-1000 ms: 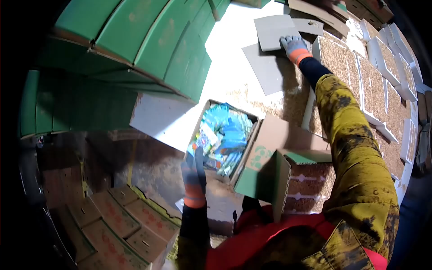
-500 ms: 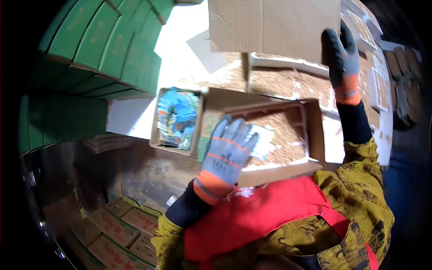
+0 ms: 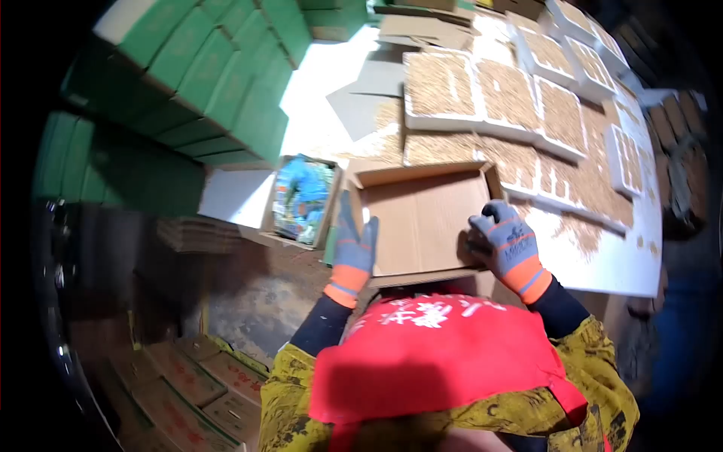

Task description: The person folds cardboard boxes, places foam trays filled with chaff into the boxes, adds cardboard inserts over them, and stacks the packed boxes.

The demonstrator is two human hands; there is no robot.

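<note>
An open cardboard box (image 3: 422,172) lies in front of me, with a flat cardboard sheet (image 3: 425,226) spread across its inside. My left hand (image 3: 355,237), in a grey and orange glove, rests against the box's left end with its fingers stretched and thumb apart. At the right end, my gloved right hand (image 3: 504,237) is closed, its fingers curled at the sheet's edge beside the box wall. Whatever lies beneath the sheet is hidden. Just left of the box stands a smaller carton (image 3: 331,207) holding blue and green printed packets (image 3: 301,200).
White trays (image 3: 444,120) full of small tan pieces stand in rows on the white table (image 3: 602,264), with loose pieces scattered about. Green cartons (image 3: 203,68) are stacked at left. More cartons (image 3: 181,384) sit low at lower left. Cardboard pieces (image 3: 422,30) lie at the back.
The cardboard sheet has come down from above the trays into the box and covers the tan contents. My right hand has come nearer; my left has shifted to the box's left end.
</note>
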